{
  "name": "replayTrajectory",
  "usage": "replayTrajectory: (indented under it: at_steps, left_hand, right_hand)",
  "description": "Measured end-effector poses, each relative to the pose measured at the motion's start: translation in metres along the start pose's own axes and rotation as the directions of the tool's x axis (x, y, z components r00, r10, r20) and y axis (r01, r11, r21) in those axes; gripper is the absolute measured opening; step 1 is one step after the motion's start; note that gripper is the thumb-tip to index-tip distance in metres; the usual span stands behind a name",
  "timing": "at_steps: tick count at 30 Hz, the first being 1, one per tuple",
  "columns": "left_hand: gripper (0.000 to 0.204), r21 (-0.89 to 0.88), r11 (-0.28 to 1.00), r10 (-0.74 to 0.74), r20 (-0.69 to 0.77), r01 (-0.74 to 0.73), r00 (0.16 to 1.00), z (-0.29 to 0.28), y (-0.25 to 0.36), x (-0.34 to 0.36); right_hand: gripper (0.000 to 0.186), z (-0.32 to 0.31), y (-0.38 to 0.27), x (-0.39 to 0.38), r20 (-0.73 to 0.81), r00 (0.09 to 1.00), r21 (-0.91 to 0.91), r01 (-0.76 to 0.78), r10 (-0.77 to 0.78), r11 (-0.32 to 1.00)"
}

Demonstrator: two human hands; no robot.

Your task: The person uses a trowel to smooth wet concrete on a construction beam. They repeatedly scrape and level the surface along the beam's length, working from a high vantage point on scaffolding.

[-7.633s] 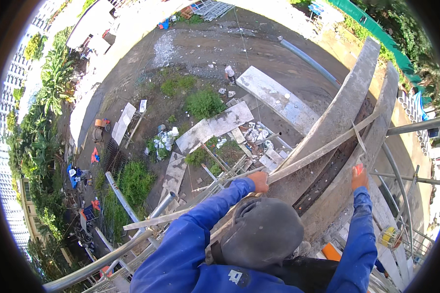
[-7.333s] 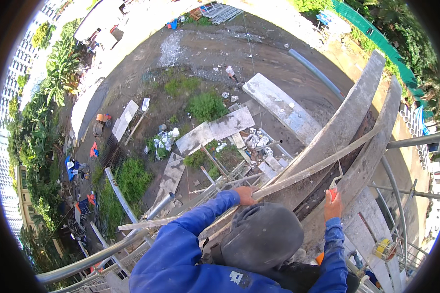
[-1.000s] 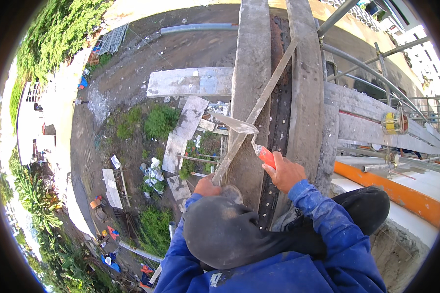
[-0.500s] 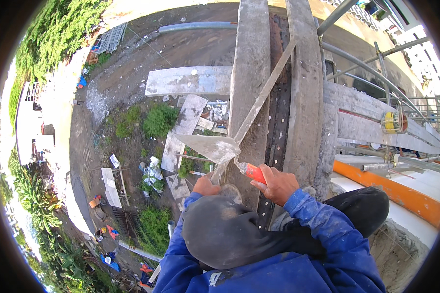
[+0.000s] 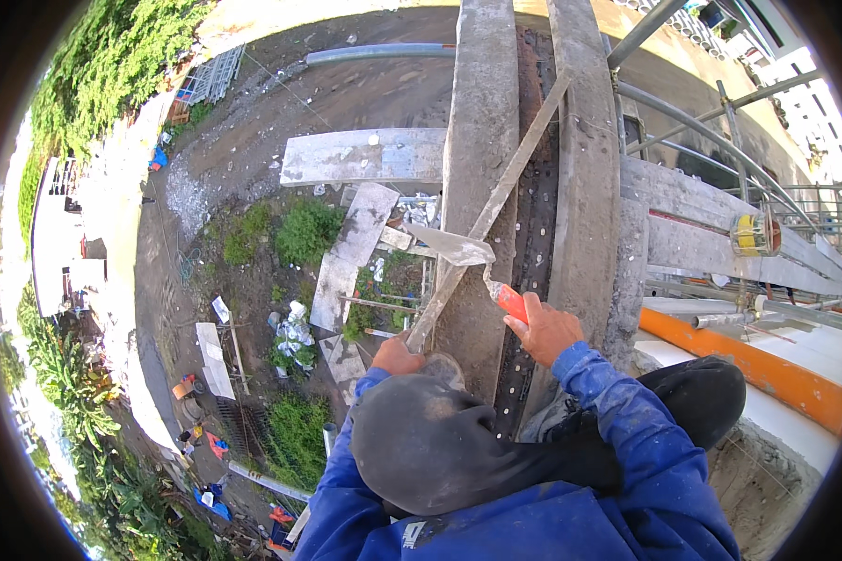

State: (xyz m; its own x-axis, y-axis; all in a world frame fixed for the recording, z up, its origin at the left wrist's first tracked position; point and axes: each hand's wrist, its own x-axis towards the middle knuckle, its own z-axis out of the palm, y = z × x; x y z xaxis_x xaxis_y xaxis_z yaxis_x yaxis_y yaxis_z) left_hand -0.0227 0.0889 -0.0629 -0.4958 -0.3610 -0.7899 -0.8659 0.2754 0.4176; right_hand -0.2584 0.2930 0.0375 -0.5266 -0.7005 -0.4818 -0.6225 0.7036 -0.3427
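My left hand [image 5: 398, 357] is closed around the near end of a long, flat, mortar-smeared strip [image 5: 513, 178]. The strip lies slantwise over a concrete ledge [image 5: 482, 93], its far end reaching a second ledge [image 5: 585, 140]. In my right hand [image 5: 550, 332] is a trowel [image 5: 454, 247], gripped by its orange-red handle. Its pointed grey blade crosses over the strip, tip to the left; I cannot tell whether they touch. A dark channel [image 5: 537, 215] with a row of pale spots runs between the ledges.
I sit high above ground strewn with boards and rubble. My dark-clad knee [image 5: 421, 439] is just behind my left hand. Scaffold pipes [image 5: 692, 112] and a yellow reel-like object [image 5: 756, 235] stand to the right, above an orange beam [image 5: 748, 360]. A drop lies left.
The trowel and my right hand have shifted right and farther away along the strip. My left hand keeps its hold, with the strip almost in the same place.
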Motion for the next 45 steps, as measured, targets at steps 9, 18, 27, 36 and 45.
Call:
replayTrajectory:
  at_steps: [9, 18, 27, 36, 45]
  left_hand:
    - [0.055, -0.179, 0.971, 0.198, 0.219, -0.160, 0.955, -0.010, -0.066, 0.032]
    - [0.042, -0.652, 0.731, 0.156, 0.446, 0.201, 0.881, -0.026, -0.098, 0.058]
    - [0.039, -0.660, 0.728, 0.243, 0.502, 0.186, 0.830, -0.012, -0.096, 0.054]
    - [0.058, -0.359, 0.934, 0.141, 0.374, 0.003, 0.917, -0.047, -0.051, -0.002]
    - [0.061, 0.016, 1.000, 0.010, -0.151, -0.008, 0.989, 0.001, -0.052, -0.071]
  right_hand:
    - [0.048, 0.008, -0.029, -0.016, 0.055, 0.982, 0.016, 0.180, -0.181, 0.983]
    - [0.052, 0.064, -0.021, -0.030, 0.070, 0.956, -0.121, 0.290, -0.283, 0.949]
    - [0.052, -0.021, 0.070, 0.098, -0.157, 0.968, -0.055, -0.208, 0.197, 0.977]
    - [0.051, -0.022, 0.053, 0.105, -0.324, 0.942, 0.260, -0.004, 0.091, 0.966]
    - [0.047, -0.009, 0.039, 0.115, -0.187, 0.961, 0.791, 0.025, 0.203, 0.611]
